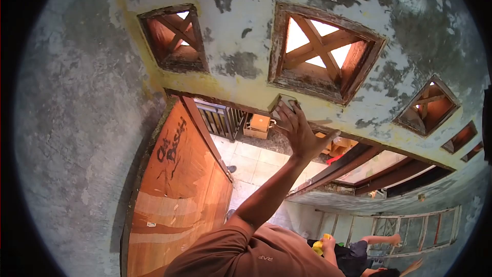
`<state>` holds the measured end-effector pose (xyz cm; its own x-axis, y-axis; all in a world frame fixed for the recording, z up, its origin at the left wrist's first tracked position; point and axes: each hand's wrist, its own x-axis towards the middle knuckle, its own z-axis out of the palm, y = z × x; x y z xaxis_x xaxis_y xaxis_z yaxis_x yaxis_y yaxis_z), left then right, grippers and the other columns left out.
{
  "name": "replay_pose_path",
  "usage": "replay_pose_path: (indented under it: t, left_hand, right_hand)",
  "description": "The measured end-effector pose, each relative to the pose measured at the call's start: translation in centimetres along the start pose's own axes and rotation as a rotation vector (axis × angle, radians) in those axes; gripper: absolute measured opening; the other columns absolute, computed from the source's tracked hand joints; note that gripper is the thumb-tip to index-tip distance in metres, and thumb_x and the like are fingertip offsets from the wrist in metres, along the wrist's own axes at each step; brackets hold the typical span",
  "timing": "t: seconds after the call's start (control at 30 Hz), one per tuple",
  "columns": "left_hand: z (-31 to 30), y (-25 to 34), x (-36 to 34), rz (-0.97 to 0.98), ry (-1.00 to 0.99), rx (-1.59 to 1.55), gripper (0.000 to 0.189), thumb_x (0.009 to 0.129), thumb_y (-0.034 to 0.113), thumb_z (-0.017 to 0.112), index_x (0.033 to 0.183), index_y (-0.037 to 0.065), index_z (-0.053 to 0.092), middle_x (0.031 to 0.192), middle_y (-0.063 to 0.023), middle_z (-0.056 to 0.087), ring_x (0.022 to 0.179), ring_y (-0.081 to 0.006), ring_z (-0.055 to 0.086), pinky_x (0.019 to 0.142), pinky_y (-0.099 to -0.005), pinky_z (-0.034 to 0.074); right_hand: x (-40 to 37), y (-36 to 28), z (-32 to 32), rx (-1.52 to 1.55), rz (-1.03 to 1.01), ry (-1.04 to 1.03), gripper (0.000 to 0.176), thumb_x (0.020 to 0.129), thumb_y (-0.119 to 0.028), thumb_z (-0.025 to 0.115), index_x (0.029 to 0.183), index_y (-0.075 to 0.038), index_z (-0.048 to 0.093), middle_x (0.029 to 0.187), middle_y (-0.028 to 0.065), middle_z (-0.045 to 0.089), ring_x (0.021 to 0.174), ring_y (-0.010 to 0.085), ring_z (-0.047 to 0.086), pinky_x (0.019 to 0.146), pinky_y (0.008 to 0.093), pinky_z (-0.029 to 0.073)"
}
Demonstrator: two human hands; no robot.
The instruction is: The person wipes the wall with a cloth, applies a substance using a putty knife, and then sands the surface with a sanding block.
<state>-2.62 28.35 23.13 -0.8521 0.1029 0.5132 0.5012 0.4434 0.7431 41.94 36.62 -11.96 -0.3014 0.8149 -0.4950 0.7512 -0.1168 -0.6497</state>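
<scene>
My left hand (pixel 299 131) is raised at the end of an outstretched arm, above the doorway. Its fingers lie over a small grey-brown block (pixel 279 103), which looks like a sanding block, and press it to the wall. The thumb points off to the right. Behind the fingers the block is partly hidden. The wall (pixel 230 90) there is patchy yellow, white and grey, just under a wooden vent frame (pixel 348 95) with crossed slats. No right hand of mine can be made out.
An orange wooden door (pixel 174 179) with black writing stands at left. Beyond the doorway are a dark railing (pixel 218 118) and boxes (pixel 258 124). At lower right, a person in black (pixel 353 256) has arms out near a ladder (pixel 410 231); a hand (pixel 329 249) holds something yellow.
</scene>
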Motion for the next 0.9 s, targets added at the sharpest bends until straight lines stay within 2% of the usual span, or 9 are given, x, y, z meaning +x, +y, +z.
replay_pose_path:
  t: [0.07, 0.13, 0.17, 0.23, 0.33, 0.47, 0.63, 0.87, 0.9]
  left_hand:
    - [-0.5, -0.8, 1.2, -0.037, -0.076, 0.024, 0.144, 0.06, 0.066, 0.079, 0.147, -0.004, -0.012, 0.151, -0.0331, -0.018, 0.141, -0.0466, -0.015, 0.108, -0.0672, 0.002]
    - [-2.7, -3.3, 5.4, -0.042, 0.47, -0.376, 0.133, 0.069, 0.067, 0.072, 0.147, -0.006, -0.008, 0.149, -0.0363, -0.019, 0.139, -0.0496, -0.019, 0.103, -0.0726, -0.005]
    - [-4.0, -4.6, 6.3, -0.232, 0.293, -0.179, 0.127, 0.073, 0.063, 0.071, 0.148, -0.004, -0.007, 0.147, -0.0378, -0.019, 0.138, -0.0509, -0.022, 0.106, -0.0691, -0.005]
    - [-2.9, -3.9, 5.1, -0.011, 0.347, -0.06, 0.129, 0.069, 0.067, 0.071, 0.149, -0.003, -0.003, 0.148, -0.0377, -0.017, 0.138, -0.0517, -0.019, 0.105, -0.0705, -0.002]
    - [-2.1, -2.2, 1.8, 0.03, 0.053, 0.049, 0.136, 0.06, 0.078, 0.069, 0.152, 0.004, 0.0, 0.15, -0.0367, -0.012, 0.141, -0.0497, -0.014, 0.105, -0.0709, -0.003]
    - [-7.3, -7.6, 8.2, 0.089, 0.361, 0.034, 0.137, 0.058, 0.08, 0.068, 0.152, 0.006, 0.001, 0.154, -0.0304, -0.009, 0.143, -0.046, -0.01, 0.101, -0.0752, -0.003]
    - [-7.1, -8.5, 4.4, 0.104, 0.1, 0.252, 0.138, 0.057, 0.078, 0.069, 0.15, -0.002, 0.005, 0.153, -0.0319, -0.004, 0.143, -0.0483, -0.004, 0.102, -0.0738, -0.002]
    - [-8.6, -10.8, 6.0, 0.258, 0.155, 0.32, 0.131, 0.061, 0.082, 0.063, 0.149, -0.001, 0.015, 0.153, -0.0324, 0.0, 0.143, -0.0476, -0.002, 0.1, -0.0754, -0.003]
    - [-8.6, -11.3, 5.6, 0.242, 0.126, 0.352, 0.13, 0.062, 0.083, 0.062, 0.149, -0.002, 0.017, 0.153, -0.0325, 0.0, 0.143, -0.0475, -0.001, 0.1, -0.0753, -0.002]
  right_hand:
    - [1.8, -1.4, 0.9, 0.082, -0.006, -0.033, 0.033, 0.066, -0.008, 0.068, 0.098, 0.0, 0.065, 0.083, 0.0099, 0.066, 0.072, 0.0221, 0.063, 0.067, 0.0364, 0.052]
    - [3.3, -1.1, 1.0, 0.243, 0.006, -0.05, 0.036, 0.066, -0.008, 0.067, 0.101, -0.001, 0.065, 0.085, 0.0091, 0.066, 0.074, 0.0215, 0.063, 0.068, 0.0357, 0.052]
    - [3.1, -0.7, 1.1, 0.251, -0.003, -0.048, 0.036, 0.066, -0.008, 0.067, 0.101, -0.001, 0.065, 0.085, 0.0091, 0.066, 0.074, 0.0215, 0.063, 0.068, 0.0357, 0.052]
    - [2.0, 0.3, 1.4, 0.202, -0.03, -0.022, 0.036, 0.066, -0.008, 0.068, 0.102, -0.001, 0.065, 0.085, 0.0103, 0.067, 0.076, 0.0234, 0.064, 0.069, 0.0358, 0.052]
    - [-0.2, 0.2, 1.2, -0.31, -0.132, -0.105, 0.032, 0.067, -0.008, 0.068, 0.098, -0.002, 0.066, 0.085, 0.0125, 0.067, 0.079, 0.0271, 0.065, 0.071, 0.0374, 0.052]
    - [4.7, 4.4, -0.8, -0.49, -0.273, -0.116, 0.031, 0.066, -0.01, 0.07, 0.095, -0.001, 0.067, 0.084, 0.0125, 0.068, 0.078, 0.026, 0.066, 0.071, 0.0376, 0.053]
    - [6.8, 14.8, 0.3, -0.634, -0.405, -0.156, 0.03, 0.065, -0.012, 0.073, 0.092, -0.001, 0.068, 0.083, 0.0126, 0.069, 0.076, 0.0246, 0.067, 0.07, 0.0378, 0.053]
    - [6.0, 20.6, 2.1, -0.87, -0.538, -0.141, 0.03, 0.064, -0.015, 0.077, 0.088, 0.0, 0.069, 0.082, 0.0128, 0.07, 0.073, 0.0226, 0.067, 0.068, 0.0382, 0.054]
    - [-1.4, 6.3, 2.1, -0.27, 0.148, 0.027, 0.027, 0.064, -0.009, 0.076, 0.088, 0.0, 0.069, 0.081, 0.0122, 0.07, 0.072, 0.0224, 0.067, 0.067, 0.0379, 0.055]
